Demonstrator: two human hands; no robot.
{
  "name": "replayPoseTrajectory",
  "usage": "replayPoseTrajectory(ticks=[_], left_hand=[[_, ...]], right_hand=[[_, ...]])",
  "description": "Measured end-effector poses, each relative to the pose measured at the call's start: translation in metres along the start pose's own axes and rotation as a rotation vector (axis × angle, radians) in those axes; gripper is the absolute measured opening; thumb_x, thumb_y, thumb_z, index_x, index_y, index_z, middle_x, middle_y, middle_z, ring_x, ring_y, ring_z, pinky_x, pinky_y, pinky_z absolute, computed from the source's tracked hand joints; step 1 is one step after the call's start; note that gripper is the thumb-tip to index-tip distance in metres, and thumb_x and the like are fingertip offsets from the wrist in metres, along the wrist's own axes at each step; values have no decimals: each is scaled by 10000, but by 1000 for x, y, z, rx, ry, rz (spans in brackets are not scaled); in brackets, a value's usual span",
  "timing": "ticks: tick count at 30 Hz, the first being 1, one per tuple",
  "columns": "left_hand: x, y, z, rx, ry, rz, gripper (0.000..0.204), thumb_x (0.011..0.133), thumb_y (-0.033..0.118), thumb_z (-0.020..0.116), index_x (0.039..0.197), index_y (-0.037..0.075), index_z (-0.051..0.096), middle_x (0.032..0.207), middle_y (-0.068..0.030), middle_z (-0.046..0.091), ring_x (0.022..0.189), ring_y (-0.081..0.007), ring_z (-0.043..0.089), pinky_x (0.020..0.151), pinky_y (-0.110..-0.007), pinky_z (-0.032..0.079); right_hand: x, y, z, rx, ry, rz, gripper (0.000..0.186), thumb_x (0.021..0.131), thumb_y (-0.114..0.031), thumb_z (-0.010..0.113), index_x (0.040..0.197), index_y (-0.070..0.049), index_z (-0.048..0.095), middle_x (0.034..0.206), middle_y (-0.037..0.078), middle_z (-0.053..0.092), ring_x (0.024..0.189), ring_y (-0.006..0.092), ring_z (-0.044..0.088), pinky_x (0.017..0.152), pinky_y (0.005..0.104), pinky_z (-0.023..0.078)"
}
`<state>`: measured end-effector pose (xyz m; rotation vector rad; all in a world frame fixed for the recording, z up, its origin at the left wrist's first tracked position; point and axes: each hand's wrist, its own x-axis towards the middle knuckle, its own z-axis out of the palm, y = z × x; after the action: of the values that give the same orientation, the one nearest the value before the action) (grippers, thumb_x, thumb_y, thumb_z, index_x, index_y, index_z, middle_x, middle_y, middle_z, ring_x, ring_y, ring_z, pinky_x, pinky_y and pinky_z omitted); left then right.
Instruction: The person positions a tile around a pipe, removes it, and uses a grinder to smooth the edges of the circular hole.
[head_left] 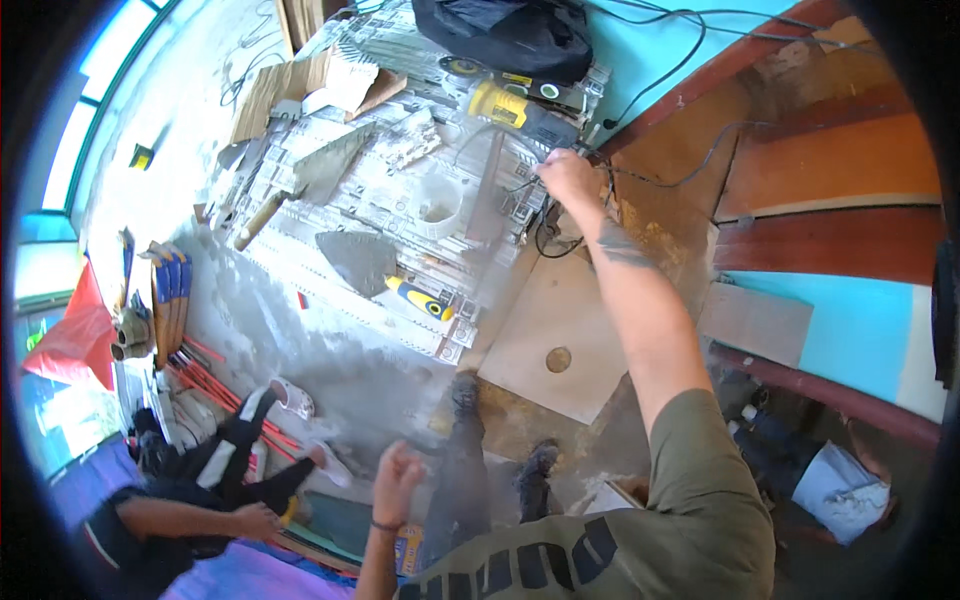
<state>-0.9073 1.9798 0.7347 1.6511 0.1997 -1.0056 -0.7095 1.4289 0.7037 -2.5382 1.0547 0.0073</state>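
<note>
R hand (570, 176): grinder (500, 105) just beyond, cables (665, 186) at hand & to R. Free path back over tile (520, 340). L hand (398, 482): free air ahead, up to yellow-hdl trowel (355, 262).

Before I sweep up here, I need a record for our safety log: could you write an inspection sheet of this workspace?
Surface: dusty stack of grey-white pieces.
Work things: yellow-and-black power tool on the stack, beside the right hand.
Clutter: wooden-handled trowel, yellow-handled trowel and black bag on the stack.
Hands: right reaches to a looped dark cable, grip unclear; left hand curled, nothing seen in it.
Cables: loop by the right hand; other dark cables at upper right.
Surroundings: one person lower left, another person lower right; beige sheet with a round hole beside the stack.
</note>
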Motion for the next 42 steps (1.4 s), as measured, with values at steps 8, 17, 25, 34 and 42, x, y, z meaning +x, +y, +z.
replayPoseTrajectory(ticks=[8, 17, 25, 34, 42], left_hand=[[-5, -46, -44, 41, 96, -123, 503, 939, 172, 621, 1362, -3, 412, 1009, -55, 587, 855, -118, 570, 733, -248, 483], [45, 38, -25, 145, 41, 142, 461, 959, 124, 575, 1375, 0, 418, 1045, -42, 584, 854, -89, 543, 655, -218, 474], [74, 126, 58, 334, -115, 311, 443, 942, 88, 577, 1355, -19, 458, 1107, -79, 590, 971, -164, 566, 882, -293, 452], [96, 177, 124, 409, -135, 522, 441, 936, 76, 581, 1359, 9, 473, 1091, -86, 603, 923, -132, 576, 809, -275, 485], [239, 240, 211, 687, 3, 816, 383, 920, 162, 579, 1244, -38, 533, 1071, -208, 626, 976, -345, 632, 818, -435, 509]], right_hand=[[-32, 14, 60, -266, -8, -294, 178, 811, -107, 551, 950, -101, 663, 973, 168, 660, 879, 354, 662, 735, 478, 513], [-31, -25, -16, -50, 284, -393, 207, 868, -164, 543, 1018, -164, 686, 915, 140, 669, 870, 360, 657, 717, 464, 526], [-71, -23, -83, 245, 384, -360, 163, 868, -217, 563, 926, -116, 677, 833, 157, 673, 763, 376, 651, 659, 484, 513], [-44, -20, -13, 292, 363, -395, 151, 783, -111, 524, 775, -57, 666, 748, 170, 676, 716, 373, 673, 667, 505, 521], [-15, -29, -42, 73, 158, -560, 121, 777, -135, 563, 755, -53, 650, 757, 159, 648, 761, 355, 651, 669, 466, 506]])
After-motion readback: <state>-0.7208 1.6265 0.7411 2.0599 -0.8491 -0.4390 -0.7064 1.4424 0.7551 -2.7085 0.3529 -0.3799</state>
